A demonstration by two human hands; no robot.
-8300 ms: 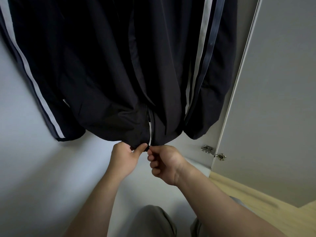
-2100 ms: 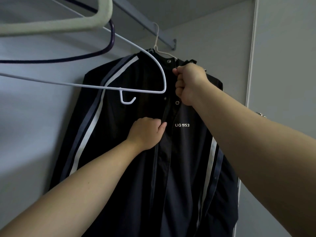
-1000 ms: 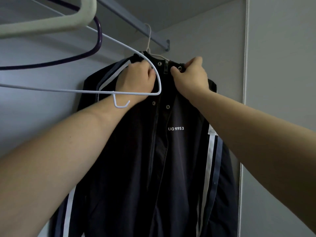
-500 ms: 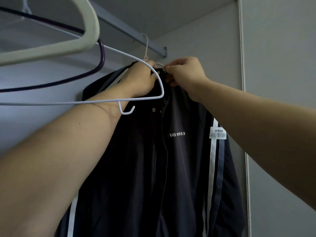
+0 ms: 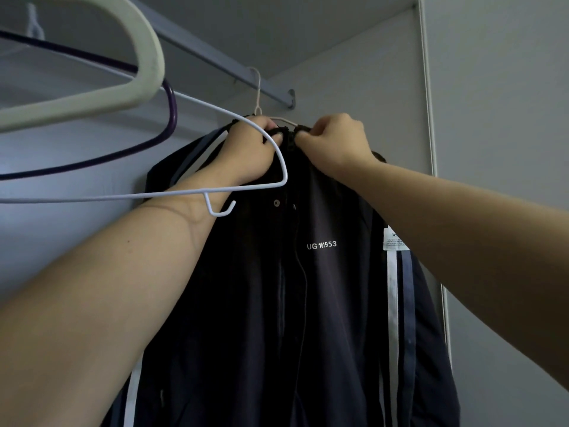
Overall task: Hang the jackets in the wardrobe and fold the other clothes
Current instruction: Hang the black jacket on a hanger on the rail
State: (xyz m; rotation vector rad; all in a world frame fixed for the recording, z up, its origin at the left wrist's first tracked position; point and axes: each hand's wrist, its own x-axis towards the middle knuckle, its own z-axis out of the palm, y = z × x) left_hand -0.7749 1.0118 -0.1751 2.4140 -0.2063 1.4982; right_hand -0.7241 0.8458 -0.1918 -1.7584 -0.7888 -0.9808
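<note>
Head view, up into the grey wardrobe [image 5: 354,87]: a rail [image 5: 215,61] runs under the top panel to a bracket near the back right corner, with a pale door panel [image 5: 508,149] at right. Three bare hangers, one cream [image 5: 144,50], one purple [image 5: 171,118] and one white wire [image 5: 154,195], crowd the rail's left stretch in the foreground of my feed. Two seconds back I saw the left hand [image 5: 249,149] low on the chest by the zip while the right hand [image 5: 335,143] alone held the collar; now both are up at the neck, as they were half a second ago. The black jacket [image 5: 323,303], sleeves striped white and blue, hangs from a thin white hook [image 5: 257,90] at the rail's right end, beside the bracket. The left hand clutches the collar's left side, fingers curled into the cloth; the right pinches the right side, fingertips nearly meeting above the zip. The body of the jacket drops straight below both grips.
</note>
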